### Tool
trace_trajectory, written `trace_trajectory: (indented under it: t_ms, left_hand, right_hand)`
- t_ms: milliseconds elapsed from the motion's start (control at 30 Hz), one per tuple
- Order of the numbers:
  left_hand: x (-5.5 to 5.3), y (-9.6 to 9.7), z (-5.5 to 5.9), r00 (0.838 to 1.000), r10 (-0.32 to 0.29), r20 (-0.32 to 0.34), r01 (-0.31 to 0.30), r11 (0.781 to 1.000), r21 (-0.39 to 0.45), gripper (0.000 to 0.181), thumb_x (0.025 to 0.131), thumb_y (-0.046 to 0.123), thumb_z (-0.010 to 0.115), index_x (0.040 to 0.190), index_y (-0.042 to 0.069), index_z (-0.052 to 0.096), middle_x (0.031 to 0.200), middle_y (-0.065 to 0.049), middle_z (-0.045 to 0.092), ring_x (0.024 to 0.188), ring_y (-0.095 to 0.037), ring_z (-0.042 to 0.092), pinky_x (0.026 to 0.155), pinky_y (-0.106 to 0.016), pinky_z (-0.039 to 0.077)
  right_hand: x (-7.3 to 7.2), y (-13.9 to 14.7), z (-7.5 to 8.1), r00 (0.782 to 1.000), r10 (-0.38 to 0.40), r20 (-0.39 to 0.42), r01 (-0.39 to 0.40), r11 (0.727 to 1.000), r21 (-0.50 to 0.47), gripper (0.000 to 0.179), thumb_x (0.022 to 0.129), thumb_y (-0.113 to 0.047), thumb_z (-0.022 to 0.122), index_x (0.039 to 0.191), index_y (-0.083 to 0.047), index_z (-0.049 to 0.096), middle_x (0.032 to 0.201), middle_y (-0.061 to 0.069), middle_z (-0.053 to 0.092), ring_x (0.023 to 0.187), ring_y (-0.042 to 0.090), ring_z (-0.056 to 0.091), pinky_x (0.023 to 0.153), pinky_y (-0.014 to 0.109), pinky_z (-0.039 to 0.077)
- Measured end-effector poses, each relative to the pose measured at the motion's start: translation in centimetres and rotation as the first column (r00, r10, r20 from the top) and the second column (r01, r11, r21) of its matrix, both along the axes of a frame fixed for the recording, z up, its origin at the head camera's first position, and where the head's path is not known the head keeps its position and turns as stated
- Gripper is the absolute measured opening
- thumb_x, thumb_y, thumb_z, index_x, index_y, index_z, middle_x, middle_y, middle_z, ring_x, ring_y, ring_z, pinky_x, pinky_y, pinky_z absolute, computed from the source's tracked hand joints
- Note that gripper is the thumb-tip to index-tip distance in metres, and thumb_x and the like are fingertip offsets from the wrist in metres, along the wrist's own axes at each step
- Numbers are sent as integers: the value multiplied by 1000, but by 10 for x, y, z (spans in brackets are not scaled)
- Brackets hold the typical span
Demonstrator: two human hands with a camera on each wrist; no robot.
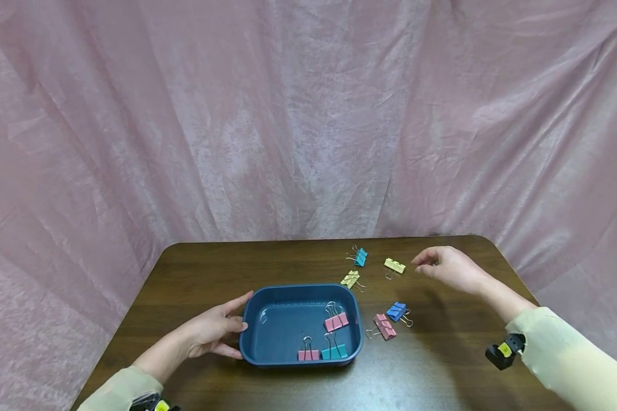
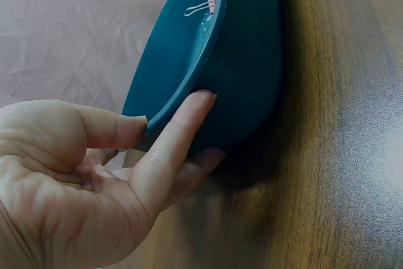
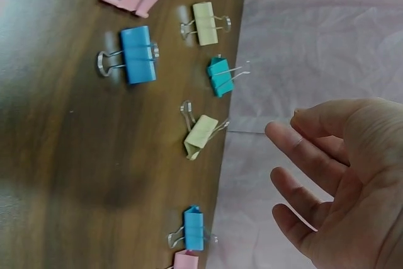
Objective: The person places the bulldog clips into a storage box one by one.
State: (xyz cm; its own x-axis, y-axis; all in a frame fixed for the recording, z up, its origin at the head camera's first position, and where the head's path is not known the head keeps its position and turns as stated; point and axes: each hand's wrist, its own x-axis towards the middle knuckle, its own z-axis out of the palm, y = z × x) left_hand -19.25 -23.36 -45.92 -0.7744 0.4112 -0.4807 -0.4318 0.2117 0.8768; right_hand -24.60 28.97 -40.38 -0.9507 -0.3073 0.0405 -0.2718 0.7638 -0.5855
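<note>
At the tray's left end, my left hand [image 1: 213, 333] grips the dark blue tray [image 1: 247, 319]. In the left wrist view, the thumb [image 2: 116, 129] is on the rim and other fingers [image 2: 179, 124] lie against the outer wall. Two pink binder clips [image 1: 336, 322] and a teal binder clip [image 1: 334, 351] lie inside. My right hand [image 1: 455, 269] hovers over the table's right side, fingers loosely bent, holding nothing. Nearest it in the head view is a yellow binder clip [image 1: 395, 265]. A blue clip [image 3: 194, 228] and a pink clip [image 3: 186, 260], hidden in the head view, show in the right wrist view.
Right of the tray lie another yellow clip [image 1: 349, 278], a teal clip [image 1: 360, 257], a blue clip [image 1: 397, 311] and a pink clip [image 1: 384, 326]. They rest on a brown wooden table [image 1: 205, 268]. A pink curtain [image 1: 308, 125] hangs behind its far edge.
</note>
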Motion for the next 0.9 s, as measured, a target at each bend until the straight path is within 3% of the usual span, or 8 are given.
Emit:
trace_trajectory:
  t_ms: [300,467,900]
  left_hand:
    - [0,0,0,1000,-6,-3,6,1000,13,78,102,2,54,166,19,12,152,-39,34,118,-43,62,74,-52,63]
    - [0,0,0,1000,-5,1,5,1000,13,78,103,3,54,166,20,12,153,-39,34,119,-43,62,74,-52,62]
    - [1,-1,2,1000,-5,-1,5,1000,5,78,103,3,54,166,20,12,153,-39,33,120,-43,61,75,-53,62]
  right_hand:
    - [8,2,-14,1000,10,17,-10,1000,0,15,94,-14,71,107,-9,75,93,-2,71,87,12,63,79,35,49]
    - [15,-2,-22,997,46,58,-43,998,-49,16,93,-11,71,107,-5,74,91,0,70,85,14,61,71,29,52]
    - [34,-12,-45,992,22,126,-13,998,-67,18,91,-11,73,106,-2,73,87,-2,69,80,12,60,68,29,50]
